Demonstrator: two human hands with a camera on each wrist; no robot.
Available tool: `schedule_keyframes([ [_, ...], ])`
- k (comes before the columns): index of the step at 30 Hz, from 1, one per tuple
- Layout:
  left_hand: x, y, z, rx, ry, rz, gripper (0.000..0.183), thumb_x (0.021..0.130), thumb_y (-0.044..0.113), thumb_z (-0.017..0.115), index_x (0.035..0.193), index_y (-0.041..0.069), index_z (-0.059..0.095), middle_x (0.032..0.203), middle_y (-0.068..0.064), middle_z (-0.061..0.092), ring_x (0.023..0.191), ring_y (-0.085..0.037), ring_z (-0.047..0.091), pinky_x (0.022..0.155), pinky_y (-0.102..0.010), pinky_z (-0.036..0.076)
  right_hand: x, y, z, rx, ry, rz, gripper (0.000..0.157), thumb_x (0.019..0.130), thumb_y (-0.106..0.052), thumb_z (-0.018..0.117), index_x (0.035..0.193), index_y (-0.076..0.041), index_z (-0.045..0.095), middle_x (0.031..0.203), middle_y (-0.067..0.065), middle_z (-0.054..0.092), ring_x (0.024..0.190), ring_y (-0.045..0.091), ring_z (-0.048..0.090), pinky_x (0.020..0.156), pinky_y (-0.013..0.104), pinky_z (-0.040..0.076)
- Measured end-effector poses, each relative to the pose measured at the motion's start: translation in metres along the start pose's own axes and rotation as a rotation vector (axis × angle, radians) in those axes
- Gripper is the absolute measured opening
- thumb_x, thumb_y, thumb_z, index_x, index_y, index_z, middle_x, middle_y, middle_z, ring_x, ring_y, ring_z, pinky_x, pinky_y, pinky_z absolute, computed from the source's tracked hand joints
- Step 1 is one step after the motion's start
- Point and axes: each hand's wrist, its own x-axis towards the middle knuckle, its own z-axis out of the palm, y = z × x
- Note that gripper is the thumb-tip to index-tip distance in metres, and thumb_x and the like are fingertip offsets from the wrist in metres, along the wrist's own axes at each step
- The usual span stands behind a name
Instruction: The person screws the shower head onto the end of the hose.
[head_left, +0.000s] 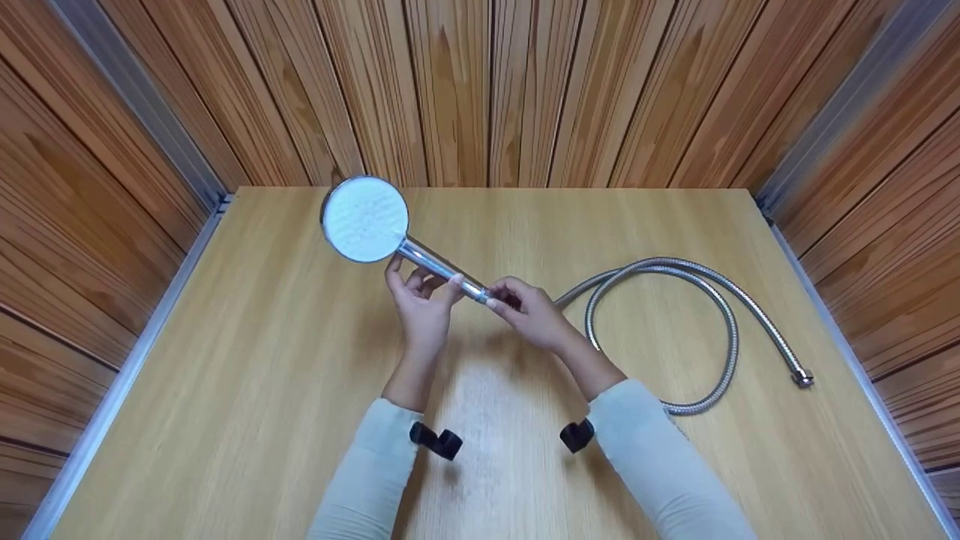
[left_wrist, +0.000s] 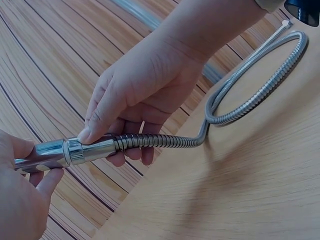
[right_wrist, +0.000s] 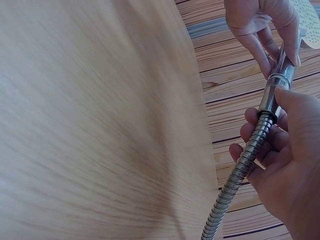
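A chrome shower head (head_left: 365, 219) with a round white face is held above the table, its handle slanting down to the right. My left hand (head_left: 425, 311) grips that handle with thumb and fingers. At the handle's lower end, my right hand (head_left: 534, 315) pinches the metal end nut (left_wrist: 92, 150) of a flexible shower hose (head_left: 731, 330). In both wrist views the nut meets the handle end; whether the thread is engaged cannot be seen. From the nut, the ribbed hose (right_wrist: 232, 187) runs past my right fingers down to the table.
The hose lies looped on the right of the wooden table (head_left: 247, 390), its other end nut (head_left: 802, 377) near the right edge. Wood-plank walls (head_left: 450, 90) stand at the back and sides, with metal rails along the table's sides. Black devices (head_left: 436, 440) sit at both wrists.
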Motion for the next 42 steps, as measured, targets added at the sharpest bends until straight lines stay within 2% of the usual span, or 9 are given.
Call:
schedule_keyframes([
  [4, 0.000, 0.000, 0.000, -0.009, 0.003, 0.006, 0.086, 0.081, -0.012, 0.071, 0.144, 0.016, 0.021, 0.111, -0.018, 0.057, 0.096, -0.031, 0.060, 0.079, -0.045, 0.059, -0.004, -0.013, -0.002, -0.001, -0.004, -0.003, 0.022, 0.099, -0.011, 0.057, 0.115, 0.003, 0.060, 0.094, 0.011, 0.060, 0.080, 0.019, 0.051, 0.069, 0.029, 0.043],
  [7, 0.000, 0.001, 0.000, -0.005, 0.004, 0.003, 0.086, 0.081, -0.011, 0.072, 0.144, 0.015, 0.020, 0.112, -0.018, 0.057, 0.096, -0.031, 0.060, 0.078, -0.045, 0.059, -0.006, -0.018, -0.003, 0.018, 0.003, -0.008, 0.023, 0.095, -0.012, 0.064, 0.113, 0.002, 0.061, 0.097, 0.010, 0.062, 0.085, 0.021, 0.054, 0.073, 0.031, 0.046],
  [9, 0.000, 0.001, 0.000, 0.000, 0.006, 0.003, 0.086, 0.082, -0.010, 0.072, 0.144, 0.016, 0.020, 0.112, -0.018, 0.057, 0.097, -0.031, 0.060, 0.078, -0.045, 0.059, -0.006, -0.017, -0.002, 0.021, 0.015, -0.018, 0.026, 0.091, -0.013, 0.070, 0.112, -0.001, 0.061, 0.100, 0.007, 0.064, 0.088, 0.020, 0.056, 0.078, 0.032, 0.049],
  [12, -0.001, 0.000, 0.000, -0.015, 0.017, 0.007, 0.086, 0.081, -0.012, 0.071, 0.144, 0.015, 0.020, 0.111, -0.018, 0.056, 0.095, -0.030, 0.060, 0.077, -0.046, 0.059, -0.001, 0.001, 0.002, 0.009, 0.057, -0.035, 0.037, 0.081, -0.010, 0.080, 0.114, -0.005, 0.062, 0.099, 0.004, 0.066, 0.089, 0.019, 0.059, 0.080, 0.033, 0.050],
  [17, -0.003, 0.000, 0.003, -0.046, 0.043, 0.013, 0.086, 0.078, -0.016, 0.072, 0.142, 0.012, 0.022, 0.107, -0.016, 0.057, 0.091, -0.029, 0.061, 0.074, -0.045, 0.060, 0.000, 0.004, 0.005, 0.063, 0.169, -0.035, 0.040, 0.074, 0.001, 0.083, 0.108, -0.001, 0.064, 0.088, 0.005, 0.069, 0.083, 0.019, 0.061, 0.077, 0.031, 0.048],
  [22, -0.004, 0.003, 0.004, -0.036, 0.055, 0.013, 0.085, 0.079, -0.015, 0.071, 0.142, 0.013, 0.023, 0.108, -0.017, 0.058, 0.093, -0.029, 0.061, 0.075, -0.045, 0.059, -0.002, 0.005, 0.006, 0.152, 0.232, 0.019, 0.028, 0.075, -0.001, 0.083, 0.099, -0.001, 0.069, 0.091, 0.005, 0.071, 0.085, 0.018, 0.063, 0.078, 0.028, 0.051],
  [30, -0.004, 0.001, 0.003, -0.034, 0.034, 0.050, 0.083, 0.080, -0.015, 0.070, 0.142, 0.011, 0.022, 0.108, -0.017, 0.057, 0.092, -0.028, 0.061, 0.076, -0.044, 0.059, -0.002, 0.007, 0.007, 0.097, 0.257, -0.056, 0.026, 0.077, -0.005, 0.082, 0.101, 0.000, 0.073, 0.096, 0.005, 0.066, 0.091, 0.019, 0.062, 0.080, 0.026, 0.052],
  [38, -0.005, 0.000, 0.002, 0.004, 0.047, 0.043, 0.084, 0.081, -0.013, 0.070, 0.144, 0.012, 0.020, 0.111, -0.017, 0.057, 0.095, -0.029, 0.060, 0.077, -0.043, 0.059, -0.003, 0.004, 0.009, 0.140, 0.276, 0.032, 0.024, 0.077, -0.005, 0.082, 0.097, -0.003, 0.068, 0.092, 0.004, 0.069, 0.084, 0.019, 0.063, 0.073, 0.026, 0.054],
  [42, -0.006, -0.001, 0.001, 0.006, 0.063, 0.025, 0.086, 0.081, -0.012, 0.071, 0.145, 0.013, 0.019, 0.112, -0.017, 0.055, 0.096, -0.030, 0.059, 0.078, -0.043, 0.059, -0.003, 0.004, 0.013, 0.125, 0.317, 0.003, 0.024, 0.075, -0.001, 0.083, 0.092, -0.001, 0.066, 0.088, 0.006, 0.068, 0.081, 0.018, 0.063, 0.071, 0.024, 0.054],
])
